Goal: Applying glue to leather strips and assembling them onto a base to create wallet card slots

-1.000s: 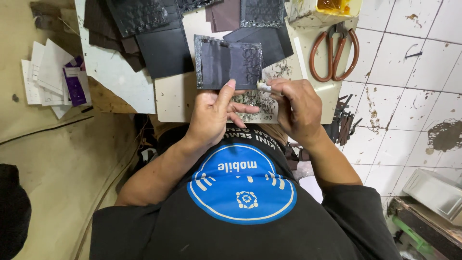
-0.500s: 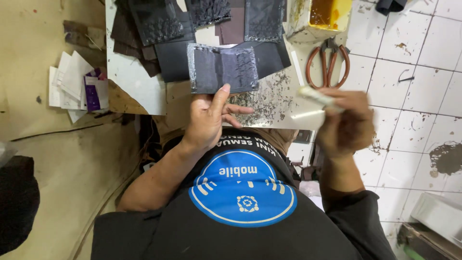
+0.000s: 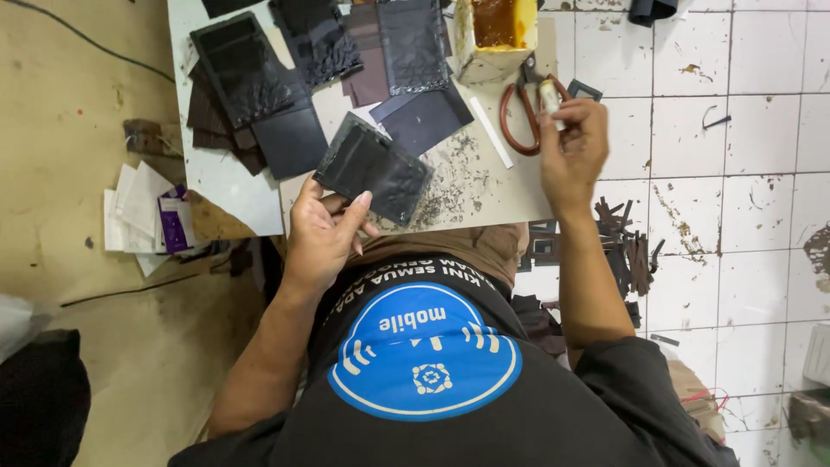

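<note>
My left hand (image 3: 324, 229) grips the near edge of a dark leather wallet piece (image 3: 373, 168) and holds it tilted over the low work board (image 3: 484, 186). My right hand (image 3: 572, 149) is stretched out to the right end of the board, closed around a small pale stick-like tool (image 3: 550, 97). It hovers right beside a pair of scissors with brown handles (image 3: 522, 112). A thin white stick (image 3: 491, 132) lies on the board between my two hands.
Several dark leather sheets (image 3: 285, 78) are spread over the far part of the board. An open yellowish glue box (image 3: 496, 30) stands at the top. Papers and a purple packet (image 3: 160, 216) lie on the left floor. Leather offcuts (image 3: 627, 242) litter the white tiles at right.
My right hand has left the wallet piece and swung right and away to the scissors, carrying the pale tool. My left hand has lifted and turned the wallet piece.
</note>
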